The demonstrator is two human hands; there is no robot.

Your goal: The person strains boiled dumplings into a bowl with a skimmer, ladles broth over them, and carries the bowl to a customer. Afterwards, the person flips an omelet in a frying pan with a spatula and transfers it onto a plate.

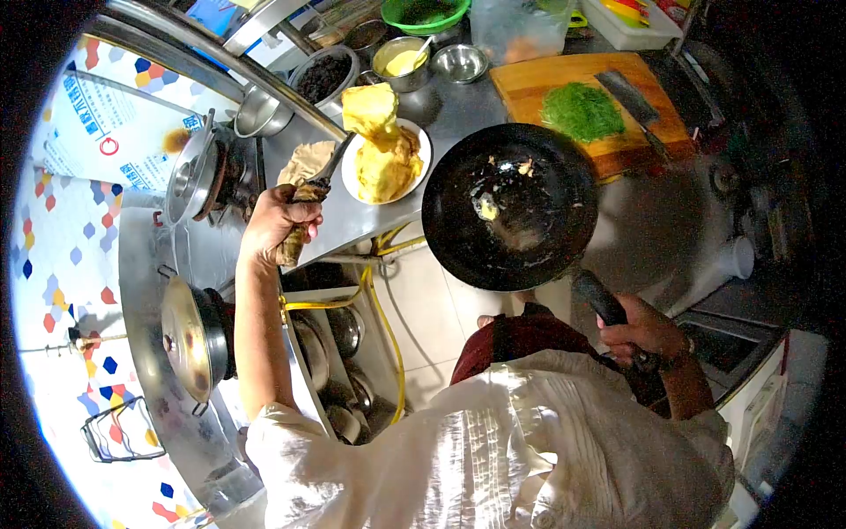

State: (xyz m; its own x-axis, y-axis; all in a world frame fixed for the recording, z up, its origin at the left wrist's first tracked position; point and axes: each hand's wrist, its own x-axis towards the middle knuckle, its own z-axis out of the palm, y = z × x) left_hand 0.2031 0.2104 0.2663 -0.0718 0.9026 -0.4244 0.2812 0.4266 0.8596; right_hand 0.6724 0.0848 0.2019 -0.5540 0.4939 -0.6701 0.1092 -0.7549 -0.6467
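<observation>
My left hand (286,220) is closed round the worn handle of a spatula (328,165). Its metal end reaches to the rim of a white plate (426,145), which holds yellow cooked egg (385,169). Another yellow piece of egg (370,110) sits at the plate's far edge; whether it rests on the spatula I cannot tell. Wrapped round a black handle, my right hand (643,329) holds a black wok (511,238) in front of the counter. A few egg scraps (487,209) cling to its shiny inside.
A cutting board (529,79) carries shredded greens (583,111) and a cleaver (627,97). Behind the plate are a metal bowl (461,63), a pot of yellow stuff (403,62) and a bowl of dark food (324,78). A lidded pan (189,339) stands at left.
</observation>
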